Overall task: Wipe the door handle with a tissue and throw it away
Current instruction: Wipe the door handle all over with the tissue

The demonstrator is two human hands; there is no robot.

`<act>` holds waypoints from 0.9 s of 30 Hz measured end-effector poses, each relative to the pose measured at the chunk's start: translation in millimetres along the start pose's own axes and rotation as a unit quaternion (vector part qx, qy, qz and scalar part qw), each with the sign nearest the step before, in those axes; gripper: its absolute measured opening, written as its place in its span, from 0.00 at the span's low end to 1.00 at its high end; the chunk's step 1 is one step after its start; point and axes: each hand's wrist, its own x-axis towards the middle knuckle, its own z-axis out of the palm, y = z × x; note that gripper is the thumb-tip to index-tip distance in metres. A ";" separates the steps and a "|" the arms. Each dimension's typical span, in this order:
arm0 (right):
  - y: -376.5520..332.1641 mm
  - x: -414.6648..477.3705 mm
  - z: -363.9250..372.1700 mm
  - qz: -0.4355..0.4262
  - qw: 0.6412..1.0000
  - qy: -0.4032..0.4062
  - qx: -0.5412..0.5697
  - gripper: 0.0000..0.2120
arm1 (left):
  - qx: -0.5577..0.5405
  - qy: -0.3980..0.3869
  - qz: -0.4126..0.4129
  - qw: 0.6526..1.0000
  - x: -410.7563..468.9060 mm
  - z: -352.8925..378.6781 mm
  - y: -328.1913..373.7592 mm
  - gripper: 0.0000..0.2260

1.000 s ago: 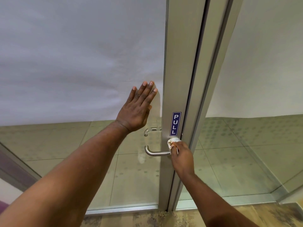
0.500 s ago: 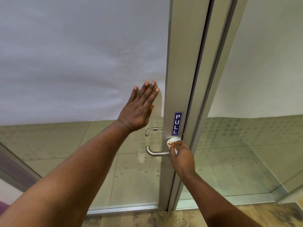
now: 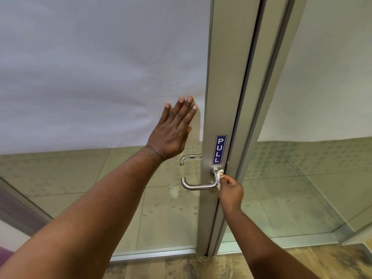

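Note:
A brushed-steel lever door handle (image 3: 198, 186) sticks out from the metal door stile, just below a blue PULL sticker (image 3: 219, 149). My right hand (image 3: 230, 192) pinches a small white tissue (image 3: 218, 176) against the handle's neck, where it meets the stile. My left hand (image 3: 174, 131) lies flat, fingers spread, on the frosted glass of the door, up and left of the handle. A second handle (image 3: 188, 158) shows through the glass on the far side.
The aluminium door frame (image 3: 259, 117) runs upright beside the handle, with a fixed glass panel (image 3: 314, 178) to its right. Patterned carpet (image 3: 201, 266) lies at the door's foot. No bin is in view.
My right hand has slid the tissue from the lever's bar to the neck by the stile, uncovering the bend. My left hand stays on the glass.

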 end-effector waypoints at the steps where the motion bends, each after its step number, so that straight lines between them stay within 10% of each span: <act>1: 2.2 2.2 0.7 0.028 0.999 0.000 0.026 0.09 | 0.001 0.002 0.000 1.000 -0.2 0.3 0.4 0.27; 13: -11.9 -6.1 0.0 0.265 0.889 -0.092 0.361 0.11 | 0.004 0.018 0.001 1.000 0.4 2.1 0.2 0.27; 27: 2.6 -6.3 -3.9 0.250 0.909 -0.064 0.327 0.16 | 0.010 0.013 -0.002 1.000 0.9 2.2 0.6 0.27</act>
